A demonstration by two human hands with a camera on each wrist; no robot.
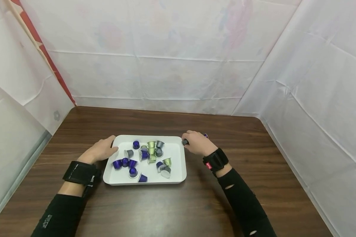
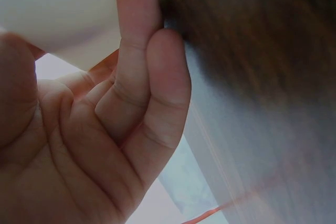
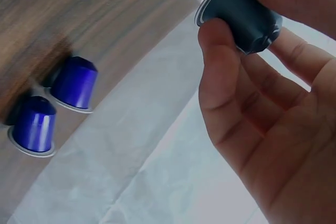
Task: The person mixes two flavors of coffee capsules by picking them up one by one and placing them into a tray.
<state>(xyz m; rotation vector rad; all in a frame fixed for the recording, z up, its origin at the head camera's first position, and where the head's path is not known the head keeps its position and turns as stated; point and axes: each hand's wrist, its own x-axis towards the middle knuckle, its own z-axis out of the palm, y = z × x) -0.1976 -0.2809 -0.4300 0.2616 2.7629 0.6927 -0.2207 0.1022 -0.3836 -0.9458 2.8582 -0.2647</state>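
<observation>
A white tray [image 1: 175, 164] lies on the table, scattered with purple-blue, green and grey coffee capsules. At its upper left corner, my left hand [image 1: 99, 150] holds the rim, thumb over the edge; in the left wrist view its fingers [image 2: 168, 77] bend against the tray's pale side [image 2: 68, 3]. My right hand [image 1: 199, 143] is just off the tray's upper right corner. Between thumb and finger it pinches a dark grey-teal coffee capsule [image 3: 239, 17], clear of the table. Two blue capsules [image 3: 76, 83] stand rim down on the table beyond this hand, mostly hidden in the head view.
Brown wooden table [image 1: 130, 210] surrounds the tray. White sheeting [image 1: 154, 79] hangs behind the table and along both sides. A red strip [image 1: 51, 64] runs down the left corner of the sheeting.
</observation>
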